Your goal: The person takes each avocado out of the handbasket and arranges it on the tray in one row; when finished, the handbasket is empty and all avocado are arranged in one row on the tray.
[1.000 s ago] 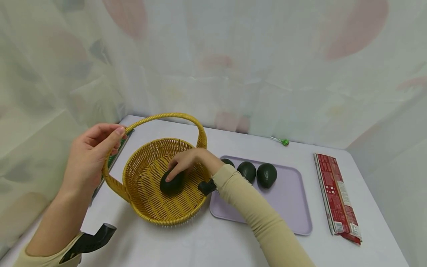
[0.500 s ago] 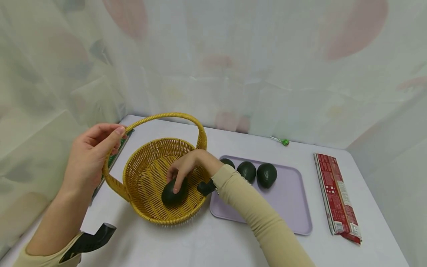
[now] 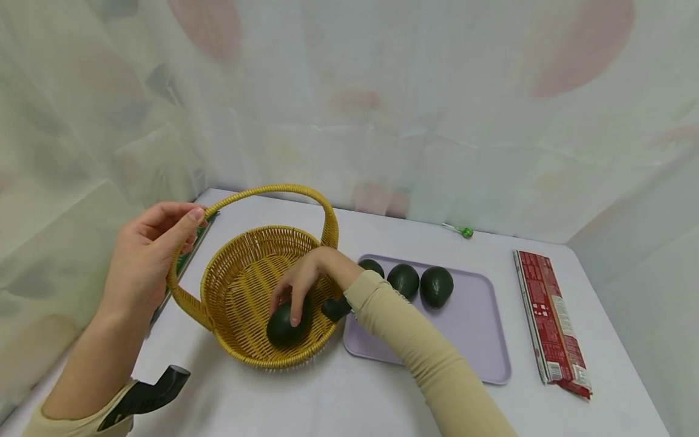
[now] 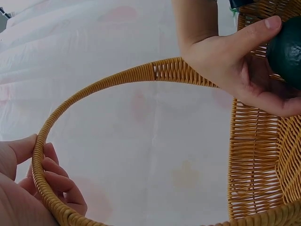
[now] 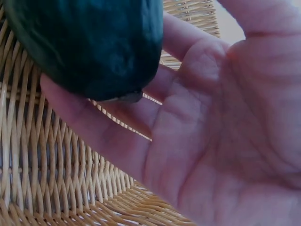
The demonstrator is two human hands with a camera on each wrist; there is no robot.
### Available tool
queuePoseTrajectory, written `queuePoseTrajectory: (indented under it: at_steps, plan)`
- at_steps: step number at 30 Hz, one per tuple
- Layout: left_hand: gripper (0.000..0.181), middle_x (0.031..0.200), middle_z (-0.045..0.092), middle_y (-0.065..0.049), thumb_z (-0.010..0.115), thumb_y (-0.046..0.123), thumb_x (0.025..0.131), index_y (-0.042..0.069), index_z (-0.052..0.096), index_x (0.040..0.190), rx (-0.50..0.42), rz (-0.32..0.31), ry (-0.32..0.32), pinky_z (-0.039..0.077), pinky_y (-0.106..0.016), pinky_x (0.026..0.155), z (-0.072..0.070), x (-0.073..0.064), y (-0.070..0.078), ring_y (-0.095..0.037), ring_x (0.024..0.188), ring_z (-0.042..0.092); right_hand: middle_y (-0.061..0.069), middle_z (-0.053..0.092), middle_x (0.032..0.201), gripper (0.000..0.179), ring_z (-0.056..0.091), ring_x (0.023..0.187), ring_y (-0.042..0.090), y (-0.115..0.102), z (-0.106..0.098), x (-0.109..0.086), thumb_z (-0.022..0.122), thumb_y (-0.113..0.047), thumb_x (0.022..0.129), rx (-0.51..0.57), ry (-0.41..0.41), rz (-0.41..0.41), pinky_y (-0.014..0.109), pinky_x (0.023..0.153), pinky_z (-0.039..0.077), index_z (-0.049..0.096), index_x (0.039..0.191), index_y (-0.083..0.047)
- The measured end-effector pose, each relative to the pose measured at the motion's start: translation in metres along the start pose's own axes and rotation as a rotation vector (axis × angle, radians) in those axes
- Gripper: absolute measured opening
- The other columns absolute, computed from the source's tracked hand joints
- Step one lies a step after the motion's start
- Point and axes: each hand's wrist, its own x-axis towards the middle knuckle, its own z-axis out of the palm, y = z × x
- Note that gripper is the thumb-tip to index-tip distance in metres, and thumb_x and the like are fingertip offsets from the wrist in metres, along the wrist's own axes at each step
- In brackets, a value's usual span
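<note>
A woven yellow wicker basket (image 3: pixel 240 291) with a tall arched handle (image 3: pixel 284 189) stands on the table. My left hand (image 3: pixel 147 252) pinches the handle's left side between thumb and fingers; the left wrist view shows those fingers (image 4: pixel 61 181) curled behind it. Inside the basket, my right hand (image 3: pixel 300 282) grips a dark green avocado (image 3: pixel 285 331), thumb on one side and fingers on the other. In the right wrist view the avocado (image 5: pixel 89 47) hides part of the fingers, and its stem end faces the palm.
Right of the basket lies a lilac tray (image 3: pixel 464 340) bearing several avocados (image 3: pixel 437 286), one partly behind my right wrist. A red packet (image 3: pixel 551 321) lies farther right. A green-wrapped lollipop (image 3: pixel 465 232) is near the back edge, and a green flat item (image 3: pixel 188 258) lies behind my left hand.
My right hand has shifted the avocado slightly toward the basket's near right side, and its grip has turned around the fruit. The left hand and basket have stayed still.
</note>
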Motion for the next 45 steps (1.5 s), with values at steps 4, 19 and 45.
queuePoseTrajectory:
  at_steps: [4,19,45]
  plan:
    - [0.010,0.082,0.064,-0.001,0.070,0.005,0.089,0.002,0.072,0.099,0.005,-0.001,0.001,0.045,-0.018,0.057,0.002,-0.001,0.000,-0.013,0.066,0.049,-0.006,0.059,0.123,0.055,0.055,0.113,0.006,0.000,0.002,0.000,0.078,-0.020,0.082,0.003,-0.011,0.000,0.021,0.095,0.043,0.056,0.133,-0.017]
    - [0.012,0.083,0.064,-0.001,0.070,0.005,0.090,0.001,0.071,0.100,0.005,0.004,-0.003,0.045,-0.018,0.058,0.004,-0.001,-0.001,-0.013,0.067,0.049,-0.009,0.056,0.124,0.059,0.052,0.115,0.006,-0.001,0.006,-0.007,0.080,-0.024,0.080,-0.039,0.000,0.042,0.021,0.095,0.041,0.057,0.134,-0.022]
    - [0.015,0.083,0.064,-0.002,0.070,0.006,0.089,-0.001,0.070,0.102,-0.013,0.001,0.017,0.043,-0.018,0.057,0.003,-0.002,-0.001,-0.014,0.066,0.048,-0.005,0.056,0.123,0.059,0.054,0.113,0.012,-0.018,0.021,-0.055,0.078,-0.025,0.081,0.029,0.255,-0.111,0.025,0.091,0.047,0.054,0.135,-0.018]
